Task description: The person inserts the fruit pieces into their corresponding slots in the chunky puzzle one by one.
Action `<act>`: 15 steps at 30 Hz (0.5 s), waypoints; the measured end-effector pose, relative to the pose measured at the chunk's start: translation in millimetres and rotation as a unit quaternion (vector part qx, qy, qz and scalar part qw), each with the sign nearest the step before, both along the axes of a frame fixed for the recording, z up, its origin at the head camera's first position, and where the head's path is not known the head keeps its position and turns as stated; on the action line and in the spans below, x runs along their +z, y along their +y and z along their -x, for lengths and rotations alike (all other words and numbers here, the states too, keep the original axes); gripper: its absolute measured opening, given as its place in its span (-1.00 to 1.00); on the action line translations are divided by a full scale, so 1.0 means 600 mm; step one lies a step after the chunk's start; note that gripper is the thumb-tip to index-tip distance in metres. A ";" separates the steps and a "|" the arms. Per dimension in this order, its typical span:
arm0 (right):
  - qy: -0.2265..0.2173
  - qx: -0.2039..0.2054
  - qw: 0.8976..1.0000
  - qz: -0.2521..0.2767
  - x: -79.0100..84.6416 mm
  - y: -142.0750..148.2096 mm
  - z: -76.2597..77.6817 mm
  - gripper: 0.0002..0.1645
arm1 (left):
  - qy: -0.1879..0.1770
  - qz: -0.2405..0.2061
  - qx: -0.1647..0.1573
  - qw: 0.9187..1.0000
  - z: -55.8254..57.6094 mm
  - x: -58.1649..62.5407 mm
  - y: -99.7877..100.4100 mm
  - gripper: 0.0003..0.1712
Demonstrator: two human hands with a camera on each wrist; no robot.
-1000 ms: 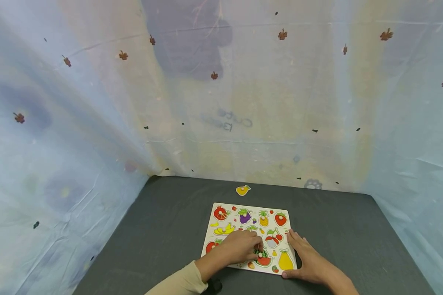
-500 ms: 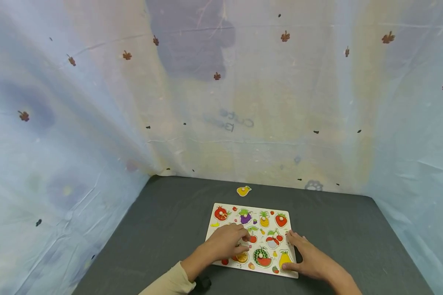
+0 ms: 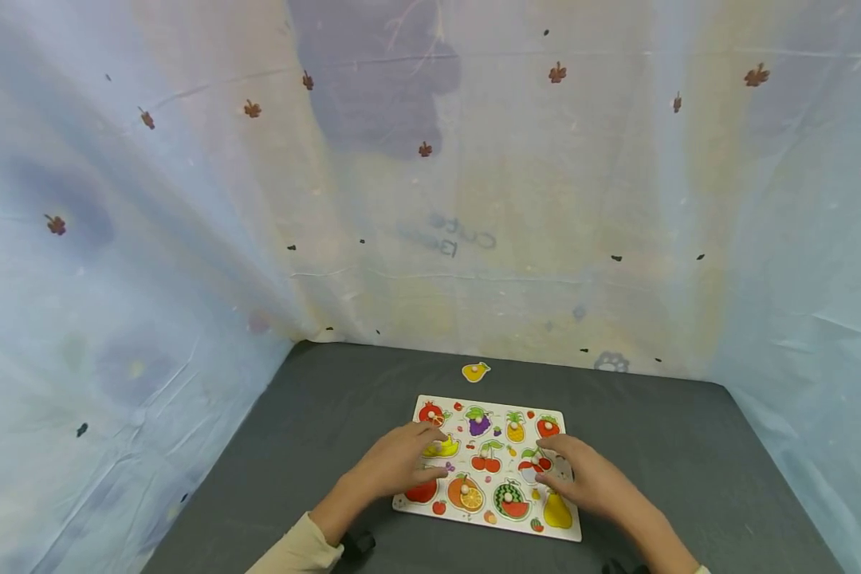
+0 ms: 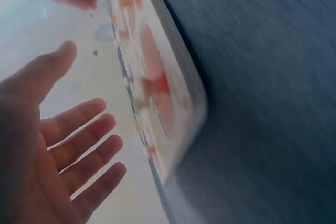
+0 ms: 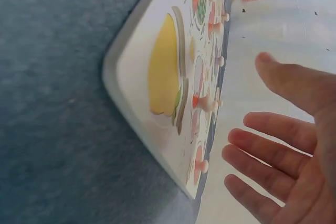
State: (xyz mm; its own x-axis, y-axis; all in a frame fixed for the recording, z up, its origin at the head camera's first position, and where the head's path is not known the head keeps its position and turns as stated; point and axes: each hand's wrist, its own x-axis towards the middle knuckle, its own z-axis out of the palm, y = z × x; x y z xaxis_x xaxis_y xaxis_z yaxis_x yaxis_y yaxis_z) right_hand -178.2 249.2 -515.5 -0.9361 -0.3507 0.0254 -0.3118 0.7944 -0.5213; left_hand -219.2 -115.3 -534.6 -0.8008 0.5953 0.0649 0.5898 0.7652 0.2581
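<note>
A white fruit puzzle board (image 3: 502, 530) lies on the dark table, its fruit pieces topped by small knobs. My left hand (image 3: 398, 462) hovers over its left side near the bananas (image 3: 442, 448) and the red apple (image 3: 422, 491); in the left wrist view its fingers (image 4: 86, 150) are spread and hold nothing. Over the right side is my right hand (image 3: 588, 478), fingers extended and holding nothing, close to the right-hand cherry piece (image 3: 543, 463). The pear-shaped spot (image 5: 165, 69) at the board's corner carries no knob. A yellow pear piece (image 3: 475, 372) lies beyond the board.
The dark table (image 3: 316, 446) runs back to a pale patterned cloth (image 3: 531, 199) hanging behind and along both sides. An orange (image 3: 466, 494) and a watermelon piece (image 3: 511, 501) sit along the board's near edge.
My left hand has moved left, away from the watermelon piece. My right hand has let go of the board's right edge and shifted inward over it. The pear piece lies where it was.
</note>
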 end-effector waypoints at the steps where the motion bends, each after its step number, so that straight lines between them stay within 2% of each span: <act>1: 0.010 0.004 1.000 -0.005 0.001 -0.002 0.003 -0.36 | -0.004 0.000 0.003 1.000 0.001 0.000 -0.007 -0.30; 8: 0.041 0.032 0.999 -0.012 0.008 -0.024 0.031 -0.46 | -0.023 0.000 0.004 1.000 -0.002 -0.004 -0.047 -0.10; 15: 0.062 0.029 0.998 -0.014 0.004 -0.047 0.064 -0.48 | -0.076 -0.003 0.018 0.997 -0.009 -0.010 -0.068 0.13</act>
State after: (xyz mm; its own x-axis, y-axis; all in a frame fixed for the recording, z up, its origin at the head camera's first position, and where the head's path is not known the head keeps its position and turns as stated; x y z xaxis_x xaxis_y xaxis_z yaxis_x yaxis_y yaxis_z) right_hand -216.3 220.8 -513.0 -0.9045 -0.4067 0.1283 -0.4182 0.7869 -0.4537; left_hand -213.9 -156.3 -540.7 -0.8226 0.5660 -0.0546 0.5158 0.7832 0.3470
